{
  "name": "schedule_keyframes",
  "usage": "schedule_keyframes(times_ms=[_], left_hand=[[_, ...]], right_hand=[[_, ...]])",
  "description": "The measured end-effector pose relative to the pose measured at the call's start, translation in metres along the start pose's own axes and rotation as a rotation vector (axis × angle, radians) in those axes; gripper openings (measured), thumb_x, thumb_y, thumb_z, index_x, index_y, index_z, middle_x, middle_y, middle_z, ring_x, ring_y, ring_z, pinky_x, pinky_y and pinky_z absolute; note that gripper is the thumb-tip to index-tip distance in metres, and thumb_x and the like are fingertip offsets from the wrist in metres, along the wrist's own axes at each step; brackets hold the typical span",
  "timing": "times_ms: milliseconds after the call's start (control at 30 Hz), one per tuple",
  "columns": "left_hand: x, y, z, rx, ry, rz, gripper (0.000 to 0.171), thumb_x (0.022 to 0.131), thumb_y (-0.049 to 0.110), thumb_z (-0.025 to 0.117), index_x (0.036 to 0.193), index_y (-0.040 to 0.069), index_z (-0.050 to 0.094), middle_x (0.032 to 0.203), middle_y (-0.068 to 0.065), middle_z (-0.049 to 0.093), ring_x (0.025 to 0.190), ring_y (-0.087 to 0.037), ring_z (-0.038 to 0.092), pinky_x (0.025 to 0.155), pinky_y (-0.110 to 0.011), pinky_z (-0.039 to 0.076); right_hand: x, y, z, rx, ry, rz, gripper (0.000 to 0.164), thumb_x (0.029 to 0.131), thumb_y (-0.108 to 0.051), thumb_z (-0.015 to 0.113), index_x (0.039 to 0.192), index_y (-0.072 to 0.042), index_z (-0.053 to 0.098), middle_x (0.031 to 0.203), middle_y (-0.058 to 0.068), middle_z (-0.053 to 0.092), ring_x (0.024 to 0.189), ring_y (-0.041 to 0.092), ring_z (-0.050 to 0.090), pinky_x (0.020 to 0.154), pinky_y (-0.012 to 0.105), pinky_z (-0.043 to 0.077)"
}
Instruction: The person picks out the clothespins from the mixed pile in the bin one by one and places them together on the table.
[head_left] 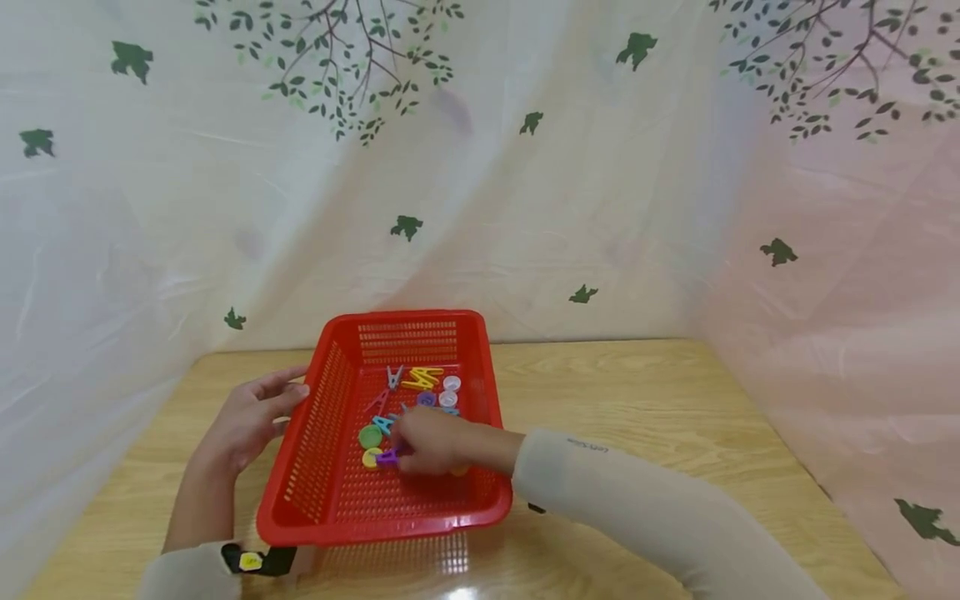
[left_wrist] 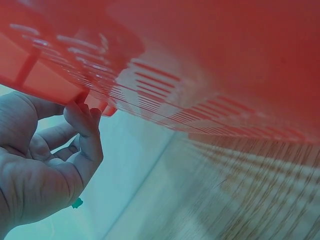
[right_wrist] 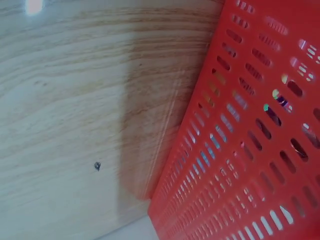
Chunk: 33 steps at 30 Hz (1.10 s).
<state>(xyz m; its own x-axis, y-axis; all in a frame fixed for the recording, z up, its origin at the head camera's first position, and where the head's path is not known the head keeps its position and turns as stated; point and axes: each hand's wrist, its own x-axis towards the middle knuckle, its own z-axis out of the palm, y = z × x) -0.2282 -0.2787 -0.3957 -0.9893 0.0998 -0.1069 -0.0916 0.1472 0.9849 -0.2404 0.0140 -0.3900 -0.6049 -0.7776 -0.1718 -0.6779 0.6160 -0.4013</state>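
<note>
Grips the red basket (head_left: 375,533) by its left rim with the left hand (head_left: 247,421). Reaches inside with the right hand (head_left: 435,442), touching or just beside a purple clip (head_left: 387,458) near a yellow disc (head_left: 370,459); cannot tell whether pinching the clip.

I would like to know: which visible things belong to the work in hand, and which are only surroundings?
In the work:
- red basket, its rim held by the left hand
- coloured clips and round pieces inside
- purple clip at the right hand; grip unclear

Surroundings:
- wooden table
- leaf-patterned sheet
</note>
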Motion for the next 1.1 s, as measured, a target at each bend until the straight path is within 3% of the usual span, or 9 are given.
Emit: schedule_keyframes(times_ms=[267,500,767,1100], left_hand=[[-0.006,-0.003,-0.008,-0.01,0.018,-0.001,0.07,0.099,0.034,0.07,0.154,0.003,0.04,0.112,0.006,0.07,0.097,-0.015,0.07,0.084,-0.037,0.062],[-0.006,-0.004,-0.009,-0.052,0.011,-0.015,0.069,0.098,0.033,0.071,0.154,0.006,0.042,0.114,0.004,0.07,0.097,-0.016,0.07,0.083,-0.037,0.062],[-0.003,-0.002,-0.002,-0.043,0.0,-0.001,0.068,0.098,0.034,0.071,0.154,0.006,0.042,0.116,0.003,0.07,0.099,-0.017,0.07,0.085,-0.037,0.062],[0.0,-0.003,0.0,-0.074,-0.017,0.008,0.066,0.099,0.031,0.07,0.152,0.004,0.044,0.112,0.002,0.07,0.095,-0.016,0.071,0.082,-0.037,0.062]], right_hand=[[0.007,0.002,-0.005,-0.08,0.034,-0.042,0.019,0.097,-0.023,0.073,0.113,-0.012,0.074,0.092,-0.008,0.069,0.077,0.004,0.058,0.072,0.014,0.05],[0.006,0.007,-0.011,-0.084,0.078,-0.041,0.018,0.098,-0.025,0.072,0.111,-0.013,0.074,0.096,-0.006,0.069,0.079,0.004,0.058,0.073,0.014,0.05],[-0.006,0.012,-0.027,-0.073,0.16,-0.015,0.024,0.098,-0.027,0.072,0.117,-0.012,0.073,0.107,0.0,0.071,0.09,0.008,0.06,0.081,0.018,0.053],[-0.02,0.023,-0.054,-0.099,0.257,0.012,0.03,0.099,-0.028,0.07,0.12,-0.007,0.071,0.109,0.004,0.071,0.093,0.014,0.062,0.08,0.022,0.053]])
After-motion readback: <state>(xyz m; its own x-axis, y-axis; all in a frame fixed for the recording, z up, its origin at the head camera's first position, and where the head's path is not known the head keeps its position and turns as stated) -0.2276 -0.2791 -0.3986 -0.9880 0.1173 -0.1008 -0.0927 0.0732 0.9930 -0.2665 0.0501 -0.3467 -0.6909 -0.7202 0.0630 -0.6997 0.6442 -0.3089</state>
